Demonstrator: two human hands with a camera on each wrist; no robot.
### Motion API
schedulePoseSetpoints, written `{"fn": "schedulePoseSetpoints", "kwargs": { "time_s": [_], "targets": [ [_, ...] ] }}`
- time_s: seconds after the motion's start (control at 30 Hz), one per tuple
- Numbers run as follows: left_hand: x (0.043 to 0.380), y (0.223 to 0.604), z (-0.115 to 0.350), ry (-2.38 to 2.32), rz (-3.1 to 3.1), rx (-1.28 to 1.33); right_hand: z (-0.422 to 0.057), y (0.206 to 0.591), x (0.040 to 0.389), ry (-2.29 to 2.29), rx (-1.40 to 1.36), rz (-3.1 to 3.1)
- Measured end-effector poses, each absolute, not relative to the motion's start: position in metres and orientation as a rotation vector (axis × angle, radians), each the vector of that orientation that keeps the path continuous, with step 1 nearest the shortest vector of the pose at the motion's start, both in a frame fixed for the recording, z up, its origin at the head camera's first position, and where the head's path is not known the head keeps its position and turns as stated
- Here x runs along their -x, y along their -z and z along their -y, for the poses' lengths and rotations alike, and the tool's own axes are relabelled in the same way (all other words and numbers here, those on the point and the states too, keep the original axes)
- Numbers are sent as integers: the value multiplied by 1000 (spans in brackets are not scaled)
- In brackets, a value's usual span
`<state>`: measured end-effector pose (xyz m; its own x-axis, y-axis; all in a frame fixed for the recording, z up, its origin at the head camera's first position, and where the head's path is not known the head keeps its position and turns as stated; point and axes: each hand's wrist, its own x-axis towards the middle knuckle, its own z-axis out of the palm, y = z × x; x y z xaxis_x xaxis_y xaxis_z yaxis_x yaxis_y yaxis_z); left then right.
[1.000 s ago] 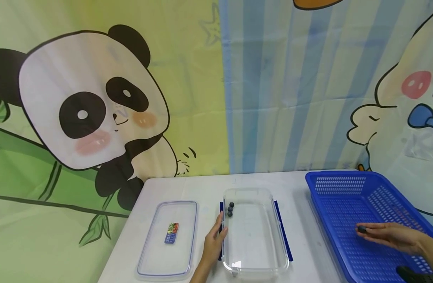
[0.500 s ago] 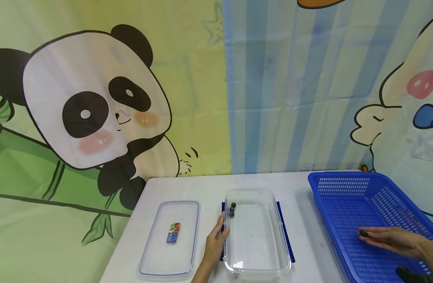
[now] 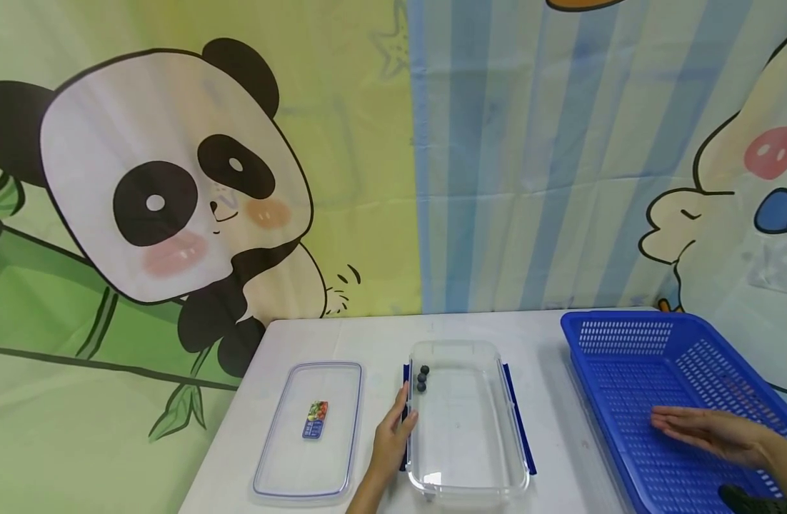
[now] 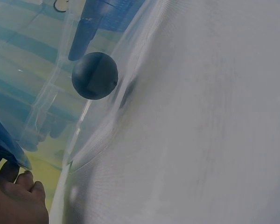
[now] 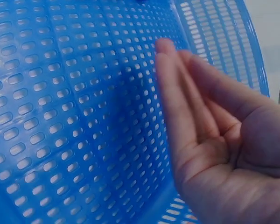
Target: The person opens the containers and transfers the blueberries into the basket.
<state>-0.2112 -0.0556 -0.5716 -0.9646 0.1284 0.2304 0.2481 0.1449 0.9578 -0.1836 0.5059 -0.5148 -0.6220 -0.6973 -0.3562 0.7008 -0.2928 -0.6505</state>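
Note:
My left hand point(image 3: 388, 433) grips the left side of a clear plastic container point(image 3: 467, 428). In the left wrist view its fingertips point(image 4: 25, 179) curl at the blue side flap point(image 4: 3, 142). Three dark blueberries point(image 3: 422, 378) lie inside, near the far left corner. A dark round ball point(image 4: 94, 75) also shows close to that camera, by the container's edge. My right hand point(image 3: 708, 432) is over the blue basket point(image 5: 84, 112), its fingers held together and thumb tip close to them. No blueberry shows in it now, and I cannot tell whether one is hidden between the fingertips.
A clear lid point(image 3: 303, 471) with a bluish rim and a small printed label point(image 3: 314, 420) lies left of the container on the white table point(image 3: 548, 428). A curtain point(image 3: 342, 178) printed with a panda hangs behind the table.
The dark blueberry at my right hand's fingertips has gone from sight; that hand otherwise stays over the basket. My left hand keeps its place on the container.

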Motion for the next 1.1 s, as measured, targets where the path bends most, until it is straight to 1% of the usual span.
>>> {"fn": "schedulePoseSetpoints", "kwargs": {
  "time_s": [0.3,0.53,0.67,0.8,1.1],
  "targets": [
    [211,571,57,1945,2313,373,-466,471,204,1980,141,-1176],
    [201,544,58,1985,2282,430,-425,429,226,1970,223,-1378],
    [197,536,58,1975,2311,426,-394,414,238,1982,236,-1407],
    [197,535,58,1965,2315,410,-352,412,252,1977,186,-1510],
    [197,536,58,1952,2324,367,-255,429,281,1892,181,-1553]
  ]
}}
